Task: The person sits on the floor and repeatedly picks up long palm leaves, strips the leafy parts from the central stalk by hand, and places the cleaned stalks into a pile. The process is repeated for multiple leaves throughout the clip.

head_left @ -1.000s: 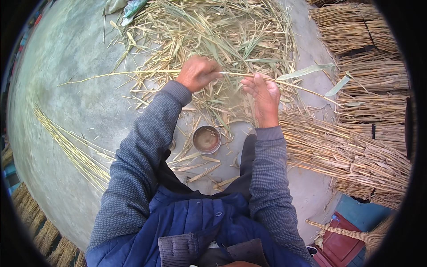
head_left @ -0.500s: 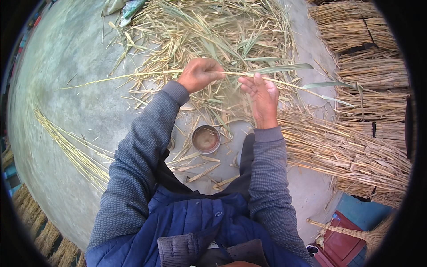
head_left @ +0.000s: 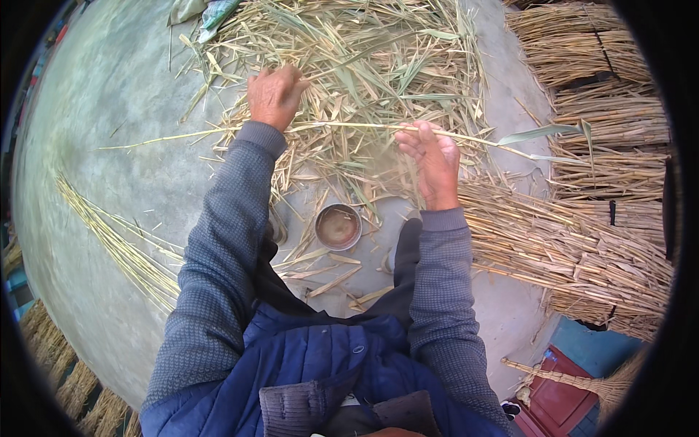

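A long, thin yellow-green reed stalk (head_left: pixel 349 124) runs across in front of me, with a green leaf (head_left: pixel 537 134) still on its right end. My right hand (head_left: pixel 435 164) pinches the stalk between thumb and fingers, palm partly up. Beyond the stalk, over the heap of dry leaves, is my left hand (head_left: pixel 275 96), closed with its back towards me. A long narrow leaf (head_left: pixel 357 58) trails from its fingers to the upper right, apart from the stalk.
A heap of dry leaves (head_left: pixel 364 95) spreads ahead. A round metal bowl (head_left: pixel 338 226) stands between my feet. Bare stalks (head_left: pixel 120 244) lie at left, a large reed bundle (head_left: pixel 561 240) at right, with tied bundles (head_left: pixel 611 124) beyond. A broom (head_left: pixel 561 375) lies at lower right.
My left hand has moved off the stalk, up and to the left, pulling away the leaf that lay along it near my right hand. My right hand has barely moved.
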Motion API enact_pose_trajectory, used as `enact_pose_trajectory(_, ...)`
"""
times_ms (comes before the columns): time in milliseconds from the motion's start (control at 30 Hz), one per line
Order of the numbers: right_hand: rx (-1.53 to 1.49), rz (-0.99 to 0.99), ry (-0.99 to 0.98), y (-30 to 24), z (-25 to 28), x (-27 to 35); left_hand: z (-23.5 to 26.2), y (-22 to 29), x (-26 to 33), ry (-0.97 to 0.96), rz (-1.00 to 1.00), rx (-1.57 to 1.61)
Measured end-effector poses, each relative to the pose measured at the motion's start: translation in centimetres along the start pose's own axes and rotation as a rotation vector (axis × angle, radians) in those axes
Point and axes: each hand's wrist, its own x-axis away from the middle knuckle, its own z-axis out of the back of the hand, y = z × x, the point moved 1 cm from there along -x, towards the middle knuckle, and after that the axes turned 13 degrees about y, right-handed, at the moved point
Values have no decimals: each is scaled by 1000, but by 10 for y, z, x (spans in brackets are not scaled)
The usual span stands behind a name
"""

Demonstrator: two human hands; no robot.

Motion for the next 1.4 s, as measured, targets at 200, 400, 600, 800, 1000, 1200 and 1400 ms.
enact_pose_trajectory(200,-15,31,-18,6,-13,1,-13,58,18,-134,-258,813)
enact_pose_trajectory(400,-50,88,127,-10,4,-2,-6,58,5,-273,-139,792)
enact_pose_trajectory(600,-241,56,52,-22,18,-1,22,62,-1,-152,-311,631)
enact_pose_trajectory(800,-43,-46,146,-11,9,2,15,63,6,-354,-125,655)
enact_pose_trajectory(1000,-42,9,90,5,-16,9,-17,82,38,-39,-237,621)
enact_pose_trajectory(1200,-8,55,81,3,-21,9,-12,82,37,32,-201,663)
enact_pose_trajectory(1400,-31,10,135,2,-10,3,-4,52,17,-92,493,1243)
